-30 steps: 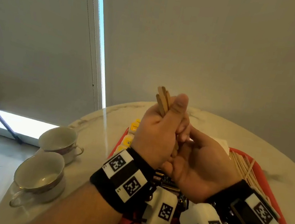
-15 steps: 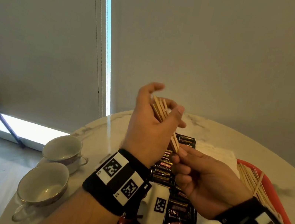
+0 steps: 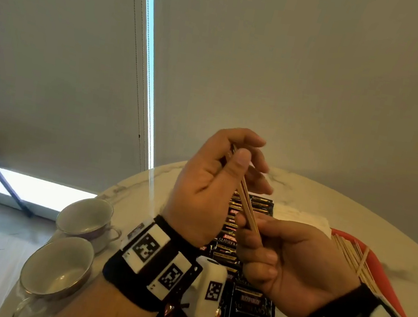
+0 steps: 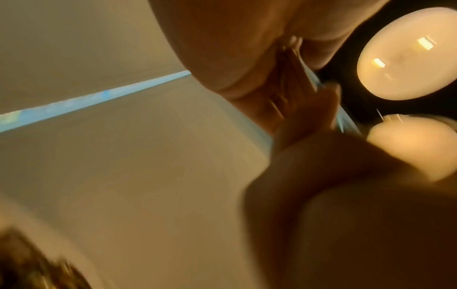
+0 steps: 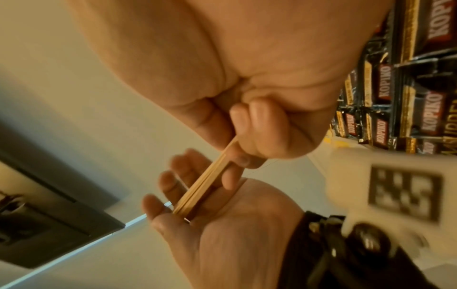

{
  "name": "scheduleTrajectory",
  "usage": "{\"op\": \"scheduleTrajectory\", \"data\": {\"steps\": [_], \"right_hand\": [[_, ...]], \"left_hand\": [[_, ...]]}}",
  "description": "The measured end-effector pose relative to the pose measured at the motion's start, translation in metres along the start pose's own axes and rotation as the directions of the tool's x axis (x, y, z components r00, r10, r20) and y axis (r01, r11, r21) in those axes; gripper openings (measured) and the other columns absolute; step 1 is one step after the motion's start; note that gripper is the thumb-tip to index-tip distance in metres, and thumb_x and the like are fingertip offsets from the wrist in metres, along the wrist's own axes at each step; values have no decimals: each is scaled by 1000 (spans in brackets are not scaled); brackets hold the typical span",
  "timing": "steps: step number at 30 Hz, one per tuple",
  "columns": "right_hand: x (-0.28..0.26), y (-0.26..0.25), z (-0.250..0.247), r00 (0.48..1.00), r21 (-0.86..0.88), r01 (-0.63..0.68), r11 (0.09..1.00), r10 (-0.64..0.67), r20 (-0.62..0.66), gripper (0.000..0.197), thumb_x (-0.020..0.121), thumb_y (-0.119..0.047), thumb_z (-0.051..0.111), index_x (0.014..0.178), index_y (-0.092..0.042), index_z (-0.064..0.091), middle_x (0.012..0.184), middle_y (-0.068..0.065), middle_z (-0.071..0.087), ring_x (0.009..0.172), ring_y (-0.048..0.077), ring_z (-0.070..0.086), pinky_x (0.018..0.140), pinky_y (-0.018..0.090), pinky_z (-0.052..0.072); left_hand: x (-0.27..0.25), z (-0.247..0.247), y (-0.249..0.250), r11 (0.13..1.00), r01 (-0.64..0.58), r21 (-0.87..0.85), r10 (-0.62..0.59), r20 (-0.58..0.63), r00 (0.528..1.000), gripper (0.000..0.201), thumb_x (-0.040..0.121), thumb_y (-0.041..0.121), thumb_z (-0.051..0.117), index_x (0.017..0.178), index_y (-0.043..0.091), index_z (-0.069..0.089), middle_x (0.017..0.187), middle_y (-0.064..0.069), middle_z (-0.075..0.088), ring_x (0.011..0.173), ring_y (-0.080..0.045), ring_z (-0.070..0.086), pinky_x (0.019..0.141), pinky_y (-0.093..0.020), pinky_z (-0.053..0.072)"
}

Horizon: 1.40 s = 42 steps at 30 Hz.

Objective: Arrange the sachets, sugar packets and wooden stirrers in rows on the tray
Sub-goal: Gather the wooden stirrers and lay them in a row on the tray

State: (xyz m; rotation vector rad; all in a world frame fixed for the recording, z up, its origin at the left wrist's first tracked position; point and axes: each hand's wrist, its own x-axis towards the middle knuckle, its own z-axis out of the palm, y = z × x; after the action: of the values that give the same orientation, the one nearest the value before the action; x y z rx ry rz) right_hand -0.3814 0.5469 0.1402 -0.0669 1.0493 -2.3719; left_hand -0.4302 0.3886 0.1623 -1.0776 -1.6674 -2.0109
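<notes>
**Both hands on one small bundle of stirrers, held above the tray**

Both hands meet in the air over the tray. The right hand (image 3: pixel 292 266) pinches the lower end of a small bundle of wooden stirrers (image 3: pixel 245 206) between curled fingers and thumb. The left hand (image 3: pixel 212 183) is half open, its thumb and loosely spread fingers resting along the upper end of the same bundle, steadying more than gripping.

Below them, black Kopiko coffee sachets (image 3: pixel 250 308) lie in an overlapping row down the red tray (image 3: pixel 377 267). A loose fan of stirrers on the tray (image 3: pixel 351 261) lies along its right side, one crossing the others. Two teacups (image 3: pixel 58 267) stand on the marble table (image 3: pixel 359 211) to the left. No sugar packets can be made out.

The bundle looks lightly held, so a slackened left hand could let sticks splay or slip out onto the sachets. Setting it down on the crossed stirrer would likely spoil the row.
</notes>
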Motion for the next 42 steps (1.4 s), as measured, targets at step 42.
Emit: {"op": "scheduleTrajectory", "data": {"steps": [42], "right_hand": [[-116,-85,-98,508,-720,-603,345,-530,-679,14,90,-26,72,95,-13,72,88,7,71,78,21,66,83,39,61]], "left_hand": [[39,197,-49,469,641,608,-856,133,500,19,104,11,61,119,1,67,115,-15,74,102,-27,75,94,-44,62]]}}
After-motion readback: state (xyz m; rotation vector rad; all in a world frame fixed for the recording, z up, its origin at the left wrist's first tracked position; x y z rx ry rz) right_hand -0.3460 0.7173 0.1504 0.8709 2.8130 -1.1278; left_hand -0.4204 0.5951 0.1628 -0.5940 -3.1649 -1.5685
